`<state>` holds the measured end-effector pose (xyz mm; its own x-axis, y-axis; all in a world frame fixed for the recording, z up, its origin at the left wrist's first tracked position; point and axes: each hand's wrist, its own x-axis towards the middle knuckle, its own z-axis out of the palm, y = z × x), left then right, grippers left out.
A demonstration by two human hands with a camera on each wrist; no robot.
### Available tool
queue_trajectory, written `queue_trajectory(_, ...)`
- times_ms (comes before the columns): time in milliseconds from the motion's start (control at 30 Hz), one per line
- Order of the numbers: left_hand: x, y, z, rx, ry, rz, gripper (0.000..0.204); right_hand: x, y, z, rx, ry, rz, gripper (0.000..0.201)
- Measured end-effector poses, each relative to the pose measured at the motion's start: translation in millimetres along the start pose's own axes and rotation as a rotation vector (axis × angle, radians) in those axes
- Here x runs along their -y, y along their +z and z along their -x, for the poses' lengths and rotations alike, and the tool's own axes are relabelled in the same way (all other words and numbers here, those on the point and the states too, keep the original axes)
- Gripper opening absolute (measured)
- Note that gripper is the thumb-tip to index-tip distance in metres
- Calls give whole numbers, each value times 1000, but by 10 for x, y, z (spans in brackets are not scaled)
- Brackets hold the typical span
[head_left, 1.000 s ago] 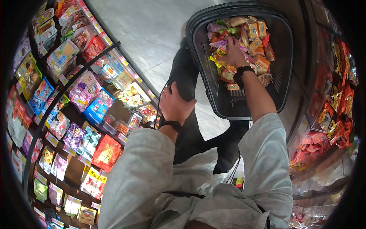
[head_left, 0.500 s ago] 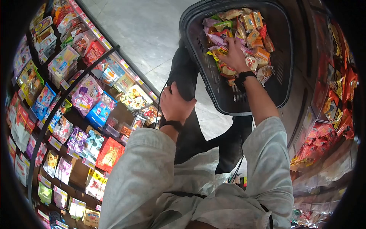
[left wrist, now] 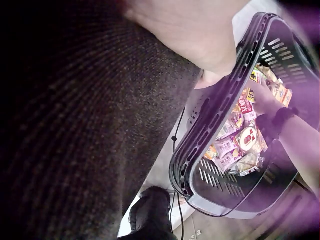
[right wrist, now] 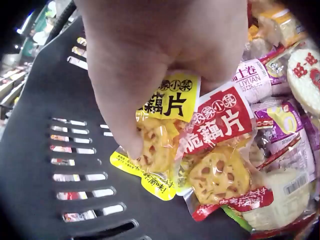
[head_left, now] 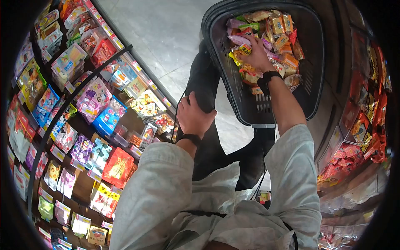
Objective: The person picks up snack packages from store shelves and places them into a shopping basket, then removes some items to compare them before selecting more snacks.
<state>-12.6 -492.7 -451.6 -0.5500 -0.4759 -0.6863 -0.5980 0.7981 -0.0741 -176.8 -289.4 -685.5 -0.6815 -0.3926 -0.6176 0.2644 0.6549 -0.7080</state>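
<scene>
My right hand (head_left: 257, 56) is down in the black shopping basket (head_left: 310, 89), among small snack packets. In the right wrist view, its thumb and fingers pinch a yellow-labelled packet of lotus root slices (right wrist: 157, 142). A red-labelled packet of the same slices (right wrist: 220, 170) lies right beside it, overlapping it. Purple-and-white wrapped rolls (right wrist: 250, 77) and a round white rice cracker packet (right wrist: 305, 75) lie further right. My left hand (head_left: 195, 116) rests on the dark-trousered knee (head_left: 206, 98), holding no item; the left wrist view shows part of it over the cloth.
Shelves of bagged sweets and snacks (head_left: 100, 100) line the left side, with a dark curved rail (head_left: 75, 100) across them. Red snack bags (head_left: 341, 160) fill clear bins on the right. Grey tiled floor (head_left: 154, 37) lies between the left shelves and the basket.
My right hand has shifted slightly among the packets, and the yellow-labelled packet now shows raised by its fingers. My left hand stays on the knee.
</scene>
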Motion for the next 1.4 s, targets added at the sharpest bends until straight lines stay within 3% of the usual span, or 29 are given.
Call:
queue_trajectory(167,7,-40,-37,10,-20,20,91,-319,84,-298,-21,-36,-97,96)
queue_trajectory(333,58,-21,-56,-31,-3,48,92,20,-127,-248,48,192,-462,90)
queue_trajectory(433,45,-20,-48,-37,3,46,92,-290,51,-354,-97,178,-336,86)
queue_trajectory(467,35,-24,-46,-36,0,44,92,-334,59,-351,-66,191,-369,82)
queue_trajectory(667,-55,-78,-51,6,-30,27,91,20,-231,-16,42,191,-566,52)
queue_trajectory(800,-67,-55,-16,-7,-26,23,92,198,-453,332,16,171,-760,54)
queue_trajectory(900,-74,-63,-25,-21,-21,31,92,225,-628,646,50,167,-851,61)
queue_trajectory(1233,-187,-448,-207,-214,74,100,89,1381,-1575,2660,-126,122,-1242,95)
queue_trajectory(1333,-172,-568,-534,-235,22,221,73,2177,-1755,3507,-295,46,-1289,101)
queue_trajectory(1400,-118,-743,-780,-73,41,285,64,2716,-1770,4137,-413,29,-1317,103)
